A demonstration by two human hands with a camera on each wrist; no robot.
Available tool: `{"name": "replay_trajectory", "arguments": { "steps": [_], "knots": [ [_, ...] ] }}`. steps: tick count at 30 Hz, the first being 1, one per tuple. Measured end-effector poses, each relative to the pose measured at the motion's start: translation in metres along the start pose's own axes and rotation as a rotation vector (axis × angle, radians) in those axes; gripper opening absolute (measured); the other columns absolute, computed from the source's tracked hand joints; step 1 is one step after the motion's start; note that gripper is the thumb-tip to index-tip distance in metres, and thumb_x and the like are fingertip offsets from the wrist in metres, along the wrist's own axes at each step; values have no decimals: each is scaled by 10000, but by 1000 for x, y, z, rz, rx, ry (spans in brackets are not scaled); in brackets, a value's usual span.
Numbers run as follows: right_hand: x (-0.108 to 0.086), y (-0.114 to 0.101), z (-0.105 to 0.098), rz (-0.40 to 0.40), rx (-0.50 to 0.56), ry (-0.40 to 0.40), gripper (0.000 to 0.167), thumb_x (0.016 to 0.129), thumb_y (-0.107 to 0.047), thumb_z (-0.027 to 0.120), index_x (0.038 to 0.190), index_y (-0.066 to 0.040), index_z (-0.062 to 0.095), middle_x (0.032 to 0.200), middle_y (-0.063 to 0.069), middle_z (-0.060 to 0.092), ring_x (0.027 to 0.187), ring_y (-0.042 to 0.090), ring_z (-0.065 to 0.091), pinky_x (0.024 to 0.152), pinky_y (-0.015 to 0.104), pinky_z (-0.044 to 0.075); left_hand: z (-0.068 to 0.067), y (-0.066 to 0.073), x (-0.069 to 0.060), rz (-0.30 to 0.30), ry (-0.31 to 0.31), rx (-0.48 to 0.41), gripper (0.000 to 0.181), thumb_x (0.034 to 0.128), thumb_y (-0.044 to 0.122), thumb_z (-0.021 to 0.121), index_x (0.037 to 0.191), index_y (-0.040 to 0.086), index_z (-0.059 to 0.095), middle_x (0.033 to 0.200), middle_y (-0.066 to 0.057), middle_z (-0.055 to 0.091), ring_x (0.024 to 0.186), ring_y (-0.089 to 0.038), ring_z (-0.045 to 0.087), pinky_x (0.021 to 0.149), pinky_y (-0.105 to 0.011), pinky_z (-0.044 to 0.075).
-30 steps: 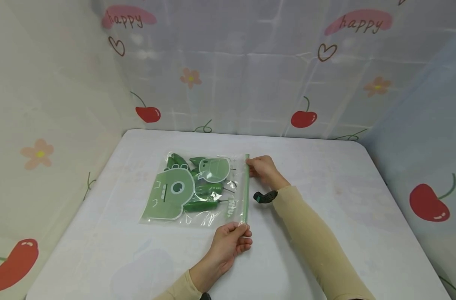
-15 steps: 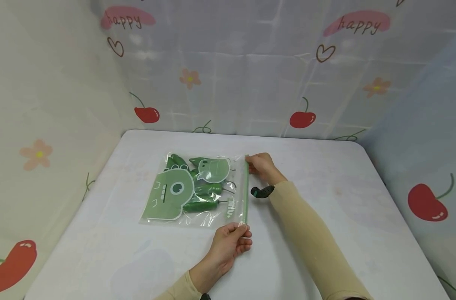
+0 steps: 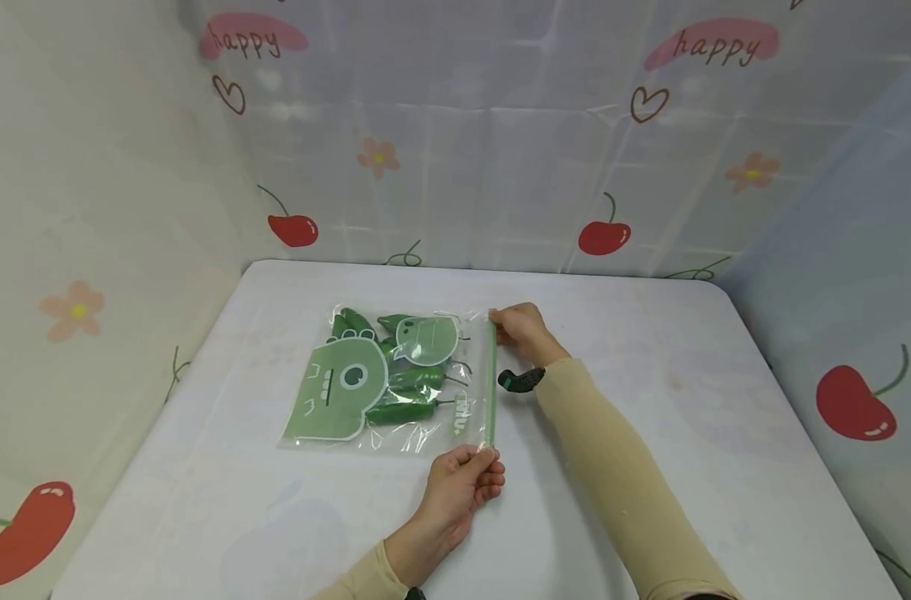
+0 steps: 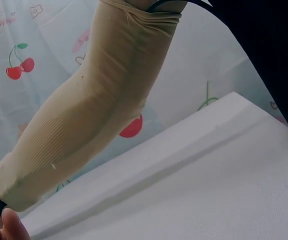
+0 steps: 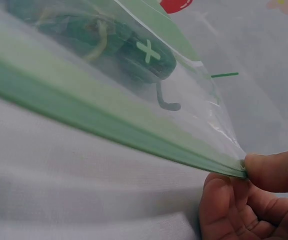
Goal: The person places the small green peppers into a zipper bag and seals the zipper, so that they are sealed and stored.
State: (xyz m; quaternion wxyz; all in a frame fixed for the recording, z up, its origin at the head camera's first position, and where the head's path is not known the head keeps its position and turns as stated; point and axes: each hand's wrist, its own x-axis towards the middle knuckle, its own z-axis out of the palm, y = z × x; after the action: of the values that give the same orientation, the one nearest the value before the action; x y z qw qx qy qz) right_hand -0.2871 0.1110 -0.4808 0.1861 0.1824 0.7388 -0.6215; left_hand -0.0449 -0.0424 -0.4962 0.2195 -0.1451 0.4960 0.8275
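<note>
A clear zip bag (image 3: 416, 435) with a green cartoon monster print lies flat on the white table, its green seal strip (image 3: 491, 375) on the right side. Several green peppers (image 3: 401, 412) with thin stems show inside it. My left hand (image 3: 455, 492) pinches the near end of the strip between thumb and fingers. At the strip's far end my right hand (image 3: 526, 329) holds the corner; in the right wrist view, the thumb (image 5: 271, 170) and curled fingers grip its tip. Only the left hand's fingertips (image 4: 14, 226) show in the left wrist view.
The white table (image 3: 635, 333) has a rounded far edge. Patterned curtains (image 3: 485, 150) with cherries and flowers stand behind it and on both sides. A beige sleeve (image 3: 620, 475) covers my right arm, with a black wrist device (image 3: 521, 381) beside the strip.
My right hand has shifted slightly up and left to the far end of the strip. The bag and my left hand stay nearly still.
</note>
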Motion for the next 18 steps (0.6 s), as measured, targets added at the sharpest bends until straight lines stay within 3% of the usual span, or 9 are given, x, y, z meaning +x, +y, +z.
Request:
{"name": "replay_trajectory", "arguments": {
  "steps": [8,18],
  "knots": [
    [1,-5,-3,44,-12,-40,395,1033,-213,625,1326,50,592,1066,80,636,830,145,636,764,241,601,2,-1,-2,-12,15,1,234,1008,131,638,1093,-86,656,825,-16,702,668,-68,657,653,-198,585],
    [0,-3,-2,48,-22,-18,437,1033,-240,630,1354,54,585,1130,98,625,877,162,620,755,239,581,-1,0,-3,-60,-45,17,314,1019,173,631,1186,-93,655,890,-22,747,704,-76,679,680,-209,592]
  ]
}}
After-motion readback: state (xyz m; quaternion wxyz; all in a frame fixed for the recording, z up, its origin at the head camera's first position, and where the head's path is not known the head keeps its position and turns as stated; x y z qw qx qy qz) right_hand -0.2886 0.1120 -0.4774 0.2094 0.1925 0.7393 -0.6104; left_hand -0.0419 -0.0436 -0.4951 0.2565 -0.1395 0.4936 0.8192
